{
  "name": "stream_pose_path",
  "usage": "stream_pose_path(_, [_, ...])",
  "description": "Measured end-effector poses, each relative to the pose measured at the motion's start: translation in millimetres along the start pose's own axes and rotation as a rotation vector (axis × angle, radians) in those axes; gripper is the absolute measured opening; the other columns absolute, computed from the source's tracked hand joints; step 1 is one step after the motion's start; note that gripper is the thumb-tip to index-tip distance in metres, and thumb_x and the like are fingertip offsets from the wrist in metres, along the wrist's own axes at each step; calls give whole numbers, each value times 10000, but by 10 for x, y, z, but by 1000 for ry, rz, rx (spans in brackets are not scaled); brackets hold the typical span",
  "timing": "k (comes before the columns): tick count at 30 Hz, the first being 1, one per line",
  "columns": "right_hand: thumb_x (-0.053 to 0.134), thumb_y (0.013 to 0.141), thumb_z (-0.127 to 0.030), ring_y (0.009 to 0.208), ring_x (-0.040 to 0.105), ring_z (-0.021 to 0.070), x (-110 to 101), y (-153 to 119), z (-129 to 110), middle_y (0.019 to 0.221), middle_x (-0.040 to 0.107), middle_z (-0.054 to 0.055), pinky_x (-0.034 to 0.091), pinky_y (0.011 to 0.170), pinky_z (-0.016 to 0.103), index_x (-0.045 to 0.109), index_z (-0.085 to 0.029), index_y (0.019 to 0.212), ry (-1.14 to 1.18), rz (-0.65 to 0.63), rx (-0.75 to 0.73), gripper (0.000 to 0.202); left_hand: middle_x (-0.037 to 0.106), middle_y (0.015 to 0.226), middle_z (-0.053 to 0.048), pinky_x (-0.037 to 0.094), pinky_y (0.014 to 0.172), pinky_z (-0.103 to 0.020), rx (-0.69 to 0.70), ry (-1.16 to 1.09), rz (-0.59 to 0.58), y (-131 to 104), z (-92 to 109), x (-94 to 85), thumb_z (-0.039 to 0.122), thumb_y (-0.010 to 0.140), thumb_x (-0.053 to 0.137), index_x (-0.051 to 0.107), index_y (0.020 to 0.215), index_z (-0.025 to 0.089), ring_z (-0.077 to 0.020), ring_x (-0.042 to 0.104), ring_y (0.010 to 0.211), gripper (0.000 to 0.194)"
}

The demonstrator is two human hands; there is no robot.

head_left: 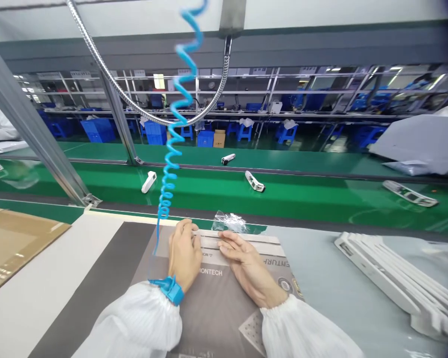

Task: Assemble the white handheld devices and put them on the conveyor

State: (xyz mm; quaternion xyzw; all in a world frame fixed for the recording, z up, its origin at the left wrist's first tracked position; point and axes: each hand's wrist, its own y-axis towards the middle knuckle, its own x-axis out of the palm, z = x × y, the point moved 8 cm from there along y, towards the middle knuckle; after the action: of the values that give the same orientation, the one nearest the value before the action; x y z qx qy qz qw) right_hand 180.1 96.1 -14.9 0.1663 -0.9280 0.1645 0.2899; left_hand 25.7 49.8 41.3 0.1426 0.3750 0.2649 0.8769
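Two hands (185, 254) half-curled on grey printed sheet (214, 311), any grip unclear; blue crates (97, 131) behind, contents hidden.

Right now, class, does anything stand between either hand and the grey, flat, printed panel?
Nothing visible does: the left hand and right hand appear to rest on the panel. The blue coiled cord hangs beside the left hand.

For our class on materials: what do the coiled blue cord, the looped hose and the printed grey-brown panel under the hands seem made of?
Coiled blue cord: probably flexible plastic, smooth and slightly glossy, judging by its springy coils.
Looped hose: likely metal, shiny, with bright highlights on fine ribbing.
Printed grey-brown panel: perhaps card or plastic sheet, matte, lying flat; its look leaves this open.
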Motion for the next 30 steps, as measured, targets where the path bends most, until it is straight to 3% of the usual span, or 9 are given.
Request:
stream_pose_path(4, [862, 567, -114, 910, 646, 110, 31, -3, -6, 1055, 708, 23, 448, 979, 242, 723, -198, 921, 17, -19, -10, 389, 557, 1232, -122, 491, 907, -449, -8, -5, -21, 7, -27, 15, 172, 891, 441, 573, 885, 188, -190, 640, 821, 133])
stream_pose_path(10, [862, 527, -107, 871, 657, 137, 15, 12, 13, 1029, 716, 41, 462, 963, 285, 729, -186, 897, 27, 6, -42, 401, 603, 1185, -115, 452, 993, -486, 16, -20, -5, 26, -41, 7, 248, 939, 367, 627, 985, 200, -264, 588, 1126, 268])
stream_pose_path(17, [866, 514, -139, 897, 658, 189, -9, 32, 22, 1010, 722, 43, 454, 1004, 355, 739, -212, 885, 6, 25, -69, 399, 610, 1202, -129, 459, 971, -486, -37, 5, 28, 35, -4, -29, 213, 907, 331, 547, 713, 194, -261, 613, 1073, 291])
stream_pose_path(23, [872, 533, -224, 995, 661, 237, -24, 6, 23, 1041, 728, 5, 433, 1055, 368, 753, -299, 867, -115, 2, -64, 362, 630, 1165, -123, 483, 898, -459, -45, 27, 4, 39, 16, -3, 155, 888, 312, 538, 691, 187, -244, 630, 977, 302])
stream_pose_path(27, [870, 566, -313, 847, 667, 210, -62, 21, -160, 990, 733, 27, 514, 856, 361, 750, -270, 869, -355, -42, -18, 329, 633, 1150, -105, 479, 863, -435, -63, 27, -26, 39, 19, -10, 119, 889, 316, 567, 698, 180, -217, 638, 903, 321])
stream_pose_path(30, [834, 632, -402, 702, 628, 165, -103, 261, -484, 814, 713, 45, 503, 701, 315, 735, -203, 847, -606, -104, 12, 309, 637, 1133, -84, 461, 878, -428, -62, 12, -33, 43, 19, -14, 122, 897, 346, 582, 690, 186, -212, 628, 923, 321])
